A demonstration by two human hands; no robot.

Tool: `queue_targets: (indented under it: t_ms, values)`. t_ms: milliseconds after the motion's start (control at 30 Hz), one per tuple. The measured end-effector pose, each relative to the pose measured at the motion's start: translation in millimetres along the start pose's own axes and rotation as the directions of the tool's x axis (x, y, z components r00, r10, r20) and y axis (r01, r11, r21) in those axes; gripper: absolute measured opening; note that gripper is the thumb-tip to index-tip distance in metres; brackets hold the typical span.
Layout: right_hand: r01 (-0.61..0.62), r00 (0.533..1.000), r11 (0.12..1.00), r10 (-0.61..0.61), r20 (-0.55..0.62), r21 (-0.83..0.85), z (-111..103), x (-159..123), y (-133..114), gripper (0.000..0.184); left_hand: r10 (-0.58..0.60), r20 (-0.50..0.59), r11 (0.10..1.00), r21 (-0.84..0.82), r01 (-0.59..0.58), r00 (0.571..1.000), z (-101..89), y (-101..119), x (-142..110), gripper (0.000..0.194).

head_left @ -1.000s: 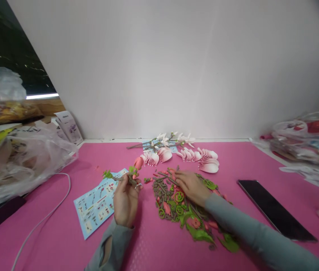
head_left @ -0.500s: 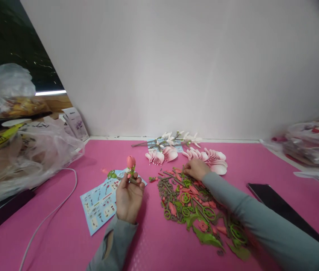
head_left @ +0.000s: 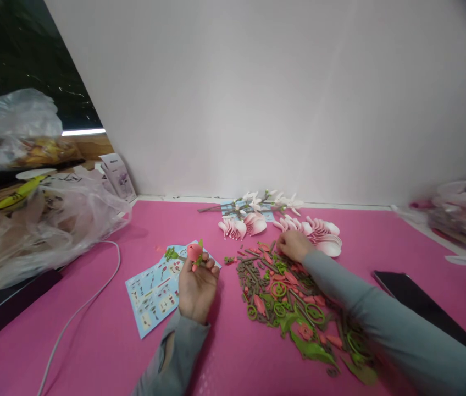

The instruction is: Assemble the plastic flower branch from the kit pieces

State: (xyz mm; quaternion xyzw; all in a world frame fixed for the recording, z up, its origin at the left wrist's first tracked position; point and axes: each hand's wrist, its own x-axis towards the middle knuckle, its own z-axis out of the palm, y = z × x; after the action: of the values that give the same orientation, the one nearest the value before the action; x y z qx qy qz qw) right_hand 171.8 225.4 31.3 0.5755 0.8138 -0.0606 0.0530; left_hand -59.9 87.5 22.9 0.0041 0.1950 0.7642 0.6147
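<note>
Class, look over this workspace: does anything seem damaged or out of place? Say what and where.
The grey left sleeve stands out: a long slit near the cuff shows skin through the fabric. It looks torn, though it could be cut that way. The right sleeve shows no such opening.

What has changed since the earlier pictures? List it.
The right hand moved from over the middle of the pile of pink, green and brown parts to its far edge, near the pink petals. The left hand still holds the pink bud, now turned and lower. The pile, petals and blue printed sheet stayed put.
</note>
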Motion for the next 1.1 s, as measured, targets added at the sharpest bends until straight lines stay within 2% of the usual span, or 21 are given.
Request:
queue_targets:
  t_ms: [200, 367, 500, 633, 867, 1100]
  values:
    - [-0.001, 0.999, 0.999, 0.0, 0.038, 0.034, -5, -4, 18, 0.023, -0.01, 0.013, 1.0, -0.016, 0.01, 1.0, -0.7, -2, -3, 0.049]
    - [0.024, 0.998, 0.999, -0.026, 0.055, 0.049, 1, -5, 12, 0.024, -0.007, 0.059, 1.0, -0.028, 0.009, 0.998, -0.3, -3, -7, 0.056]
    - [0.0, 0.999, 0.999, -0.001, 0.047, 0.033, 5, -3, 4, 0.025, -0.024, 0.102, 0.999, -0.02, 0.026, 0.994, -1.1, -5, -9, 0.058]
    - [-0.044, 0.999, 0.999, 0.044, 0.031, 0.015, 2, 0, 3, 0.025, -0.045, 0.133, 0.999, -0.016, 0.048, 0.99, -2.3, -6, -8, 0.057]
    - [-0.14, 0.99, 0.99, 0.141, 0.027, -0.023, -8, 1, 22, 0.026, -0.094, 0.198, 0.996, 0.009, 0.094, 0.976, 1.5, -6, -12, 0.051]
    - [-0.163, 0.984, 0.986, 0.161, 0.072, 0.019, -2, -4, 22, 0.026, -0.199, 0.234, 0.977, 0.128, 0.173, 0.952, 8.1, -9, -22, 0.045]
